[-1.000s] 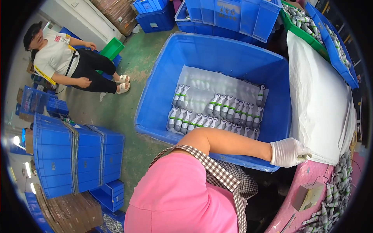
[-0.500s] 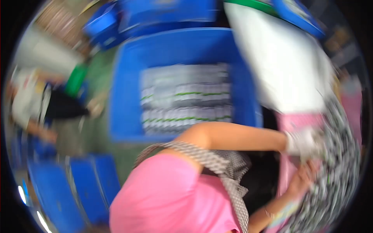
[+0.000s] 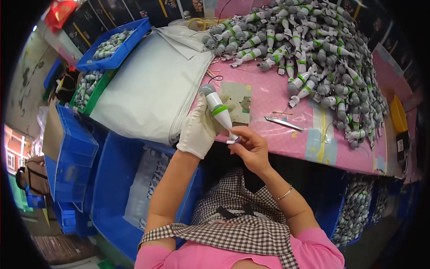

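My left hand [image 3: 197,132], in a white glove, is closed round a toy arm [image 3: 218,106] with a grey rounded top, a white body and a green band. The toy arm is tilted, grey end away from me. At its narrow lower end, my bare right hand [image 3: 251,148] pinches the tip between thumb and fingers. Beyond the hands, a large heap of similar toy arms [image 3: 309,54] covers the back and right of the pink-covered table [image 3: 273,101]. Metal tweezers [image 3: 284,123] lie right of my hands, and a flat greyish plate [image 3: 237,101] lies just behind them.
White sheets [image 3: 143,80] are stacked to the left. Beyond them are a blue tray [image 3: 117,45] and a green tray [image 3: 92,96] of parts. Below the table stand a large blue bin [image 3: 114,179] and, at right, a bin of toy arms [image 3: 356,206]. A person [image 3: 38,172] is far left.
My view has swung from the blue bin round to the table. Both hands, earlier blurred at the heap, are now in front of me with one toy arm held between them.
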`<state>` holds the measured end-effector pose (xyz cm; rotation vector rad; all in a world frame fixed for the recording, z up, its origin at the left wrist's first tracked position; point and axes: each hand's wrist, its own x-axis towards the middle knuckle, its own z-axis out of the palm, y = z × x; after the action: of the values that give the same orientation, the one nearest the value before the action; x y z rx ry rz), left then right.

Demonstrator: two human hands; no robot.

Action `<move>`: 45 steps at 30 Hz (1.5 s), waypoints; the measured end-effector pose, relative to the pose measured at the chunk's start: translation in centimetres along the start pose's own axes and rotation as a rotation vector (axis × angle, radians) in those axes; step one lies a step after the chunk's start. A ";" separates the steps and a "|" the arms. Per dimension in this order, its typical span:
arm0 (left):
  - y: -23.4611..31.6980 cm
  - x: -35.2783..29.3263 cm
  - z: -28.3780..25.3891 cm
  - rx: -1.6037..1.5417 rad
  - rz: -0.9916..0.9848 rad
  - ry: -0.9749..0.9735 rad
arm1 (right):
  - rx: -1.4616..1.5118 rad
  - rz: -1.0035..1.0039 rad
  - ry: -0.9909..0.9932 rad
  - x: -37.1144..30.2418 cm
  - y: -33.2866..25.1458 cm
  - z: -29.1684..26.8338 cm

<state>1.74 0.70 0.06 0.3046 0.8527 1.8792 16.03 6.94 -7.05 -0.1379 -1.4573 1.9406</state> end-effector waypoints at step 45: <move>-3.0 0.3 -0.9 0.189 -0.244 -0.032 | -0.450 0.535 0.017 8.7 -2.5 -8.3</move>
<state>3.13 1.32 -2.68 0.3295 1.0015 1.5681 14.55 18.94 -5.16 -0.8173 -1.9713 1.9537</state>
